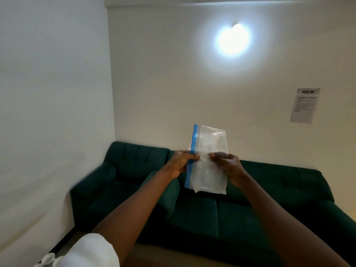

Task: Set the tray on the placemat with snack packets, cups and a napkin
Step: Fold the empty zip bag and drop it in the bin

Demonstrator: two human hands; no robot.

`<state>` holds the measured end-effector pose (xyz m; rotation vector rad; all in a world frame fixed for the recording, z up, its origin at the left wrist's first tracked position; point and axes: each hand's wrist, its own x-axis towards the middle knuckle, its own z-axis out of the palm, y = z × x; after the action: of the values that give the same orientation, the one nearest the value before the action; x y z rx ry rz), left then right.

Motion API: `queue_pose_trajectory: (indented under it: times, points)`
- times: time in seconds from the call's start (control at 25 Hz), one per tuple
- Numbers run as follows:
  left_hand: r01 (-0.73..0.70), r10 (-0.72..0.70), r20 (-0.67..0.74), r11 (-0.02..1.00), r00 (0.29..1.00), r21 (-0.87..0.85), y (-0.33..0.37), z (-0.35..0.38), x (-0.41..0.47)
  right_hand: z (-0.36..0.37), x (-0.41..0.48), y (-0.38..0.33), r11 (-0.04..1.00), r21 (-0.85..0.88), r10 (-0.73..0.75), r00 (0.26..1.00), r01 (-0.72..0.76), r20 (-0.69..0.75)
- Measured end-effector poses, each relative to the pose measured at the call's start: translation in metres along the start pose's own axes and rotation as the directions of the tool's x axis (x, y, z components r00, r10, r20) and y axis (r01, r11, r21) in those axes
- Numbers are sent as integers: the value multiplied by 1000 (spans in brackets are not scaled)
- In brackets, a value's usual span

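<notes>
I hold a clear zip-lock plastic bag (209,149) with a blue seal strip up in front of me, turned on its side so the strip runs vertically at the left. My left hand (183,160) pinches the blue strip edge. On the bag's right side my right hand (228,166) grips the plastic. White contents show faintly inside; what they are I cannot tell. White cups (48,260) peek in at the bottom left corner. No tray or placemat is in view.
A dark green sofa (240,209) fills the lower half, set against white walls. A bright wall lamp (234,38) glows above. A printed sheet marked WS 08 (305,106) hangs on the right wall. A brown surface edge (173,255) lies below my arms.
</notes>
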<state>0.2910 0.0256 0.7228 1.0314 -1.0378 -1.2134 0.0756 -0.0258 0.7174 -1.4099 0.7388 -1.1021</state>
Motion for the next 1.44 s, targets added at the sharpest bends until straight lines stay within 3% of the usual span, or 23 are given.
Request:
queue_pose_trajectory:
  times: [0.24, 0.4, 0.6, 0.88, 0.96, 1.12, 1.2, 1.32, 1.44]
  points:
    - [-2, 4, -16, 994, 1000, 107, -1, -16, -3, 8, -3, 3, 991, -58, 116, 992, -118, -44]
    - [-29, 27, 13, 987, 1000, 158, -3, -16, -3, 7, -7, 3, 993, -12, 120, 992, -121, -37]
    - [15, -14, 45, 1000, 999, -7, -2, -14, -2, 2, -20, 5, 991, 106, 87, 996, -85, -13]
    - [104, -102, 18, 985, 995, -140, -3, -9, -15, 11, -28, 3, 977, 205, 72, 994, -53, -87]
    - [113, -101, 67, 971, 993, -211, -2, -10, -19, 15, -28, 0, 979, 202, 51, 991, -25, -126]
    - [172, -145, 92, 827, 985, -535, -10, -6, -30, 28, -19, -1, 953, 292, 27, 930, 87, -367]
    - [222, -165, 151, 799, 975, -559, -25, 3, -33, 34, -13, 1, 941, 308, 34, 867, 139, -496]
    - [241, -154, 234, 879, 960, -411, -31, 23, -36, 43, -13, 10, 967, 69, -173, 827, 247, -535]
    - [181, -127, 168, 917, 977, -357, -8, 31, -29, 49, -26, 22, 868, -251, -494, 800, 429, -340]
